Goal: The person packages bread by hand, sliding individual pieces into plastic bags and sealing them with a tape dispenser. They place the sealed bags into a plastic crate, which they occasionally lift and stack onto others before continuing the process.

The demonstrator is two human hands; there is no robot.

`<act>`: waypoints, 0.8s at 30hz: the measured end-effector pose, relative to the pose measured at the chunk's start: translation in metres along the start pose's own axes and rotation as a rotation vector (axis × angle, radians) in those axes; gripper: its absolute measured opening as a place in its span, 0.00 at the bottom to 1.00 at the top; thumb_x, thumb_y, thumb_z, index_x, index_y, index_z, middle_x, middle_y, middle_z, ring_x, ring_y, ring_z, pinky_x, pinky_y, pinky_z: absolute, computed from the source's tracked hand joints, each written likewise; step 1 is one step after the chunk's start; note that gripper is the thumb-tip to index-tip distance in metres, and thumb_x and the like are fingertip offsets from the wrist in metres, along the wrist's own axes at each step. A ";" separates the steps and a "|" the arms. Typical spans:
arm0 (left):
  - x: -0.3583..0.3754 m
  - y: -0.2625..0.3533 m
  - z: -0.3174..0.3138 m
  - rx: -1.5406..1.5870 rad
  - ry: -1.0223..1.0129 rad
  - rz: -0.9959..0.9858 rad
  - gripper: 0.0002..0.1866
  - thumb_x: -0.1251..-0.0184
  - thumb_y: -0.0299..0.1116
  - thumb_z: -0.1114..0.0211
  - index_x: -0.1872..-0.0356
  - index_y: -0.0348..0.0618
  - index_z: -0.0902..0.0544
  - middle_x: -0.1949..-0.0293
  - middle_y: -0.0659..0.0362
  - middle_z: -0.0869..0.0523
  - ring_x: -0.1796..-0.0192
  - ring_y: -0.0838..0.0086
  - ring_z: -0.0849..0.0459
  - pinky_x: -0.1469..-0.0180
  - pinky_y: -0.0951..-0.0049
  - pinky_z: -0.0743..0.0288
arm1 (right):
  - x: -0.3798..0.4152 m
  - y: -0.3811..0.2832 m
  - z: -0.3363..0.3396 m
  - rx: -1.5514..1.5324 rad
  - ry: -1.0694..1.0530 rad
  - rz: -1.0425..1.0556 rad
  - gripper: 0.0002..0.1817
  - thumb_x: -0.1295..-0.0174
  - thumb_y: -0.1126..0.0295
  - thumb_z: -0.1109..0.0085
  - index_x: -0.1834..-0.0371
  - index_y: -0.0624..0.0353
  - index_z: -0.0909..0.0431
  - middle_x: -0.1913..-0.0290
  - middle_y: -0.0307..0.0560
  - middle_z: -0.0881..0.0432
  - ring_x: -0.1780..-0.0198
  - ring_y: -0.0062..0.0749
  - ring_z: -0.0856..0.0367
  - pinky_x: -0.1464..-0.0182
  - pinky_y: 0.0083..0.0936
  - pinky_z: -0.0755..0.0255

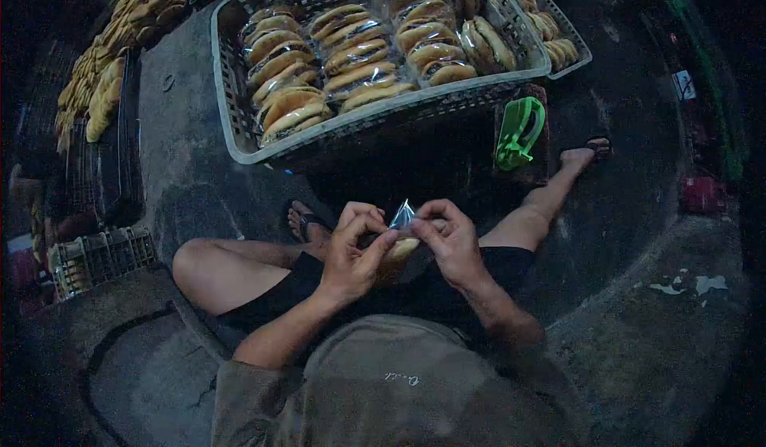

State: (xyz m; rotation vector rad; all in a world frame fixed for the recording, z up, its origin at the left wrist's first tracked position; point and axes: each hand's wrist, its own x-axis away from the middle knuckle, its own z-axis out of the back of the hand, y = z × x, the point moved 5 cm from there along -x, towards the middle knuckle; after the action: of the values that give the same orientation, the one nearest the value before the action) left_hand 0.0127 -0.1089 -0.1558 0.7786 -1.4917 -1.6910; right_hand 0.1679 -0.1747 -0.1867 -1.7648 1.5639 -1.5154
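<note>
A pale bun (404,247) in a clear plastic bag (404,214) is held up in front of my lap. My left hand (355,252) pinches the left side of the bag, thumb and fingers closed. My right hand (452,244) grips the bag's right side between thumb and fingers. The bag's loose, shiny top points upward between both hands. My fingers hide much of the bun. Beyond my hands, a plastic crate (383,112) holds rows of filled buns (357,54) wrapped in clear plastic.
A bright green plastic device (519,134) sits right of the crate's front edge. Another crate (570,68) with buns stands behind it. Unwrapped buns (144,16) are heaped at the upper left. A slatted basket (104,257) is on the left. My bare legs flank the work.
</note>
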 end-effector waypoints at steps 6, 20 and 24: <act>0.014 -0.011 -0.004 -0.079 0.005 -0.225 0.07 0.38 0.28 0.32 0.66 0.38 0.22 0.55 0.55 0.25 0.50 0.66 0.24 0.43 0.63 0.30 | 0.028 -0.037 -0.014 1.031 -0.132 0.651 0.10 0.45 0.69 0.30 0.60 0.58 0.14 0.63 0.42 0.26 0.50 0.37 0.25 0.30 0.49 0.42; 0.067 -0.068 -0.037 0.049 -0.371 0.423 0.07 0.31 0.28 0.47 0.60 0.34 0.25 0.57 0.50 0.24 0.52 0.64 0.24 0.47 0.68 0.31 | 0.051 0.019 0.006 0.905 -0.222 0.330 0.09 0.42 0.68 0.30 0.68 0.60 0.20 0.63 0.40 0.25 0.58 0.26 0.25 0.55 0.24 0.30; 0.045 -0.020 -0.040 0.014 -0.154 0.360 0.13 0.31 0.32 0.41 0.51 0.35 0.28 0.58 0.48 0.24 0.52 0.61 0.22 0.49 0.65 0.28 | 0.045 0.068 0.025 -0.156 0.006 -0.356 0.02 0.33 0.72 0.42 0.62 0.57 0.23 0.62 0.38 0.23 0.57 0.26 0.23 0.52 0.27 0.29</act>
State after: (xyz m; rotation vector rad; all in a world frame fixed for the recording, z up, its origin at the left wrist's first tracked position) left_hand 0.0182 -0.1673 -0.1800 0.3632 -1.6371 -1.4933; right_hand 0.1466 -0.2462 -0.2284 -2.2245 1.4623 -1.5868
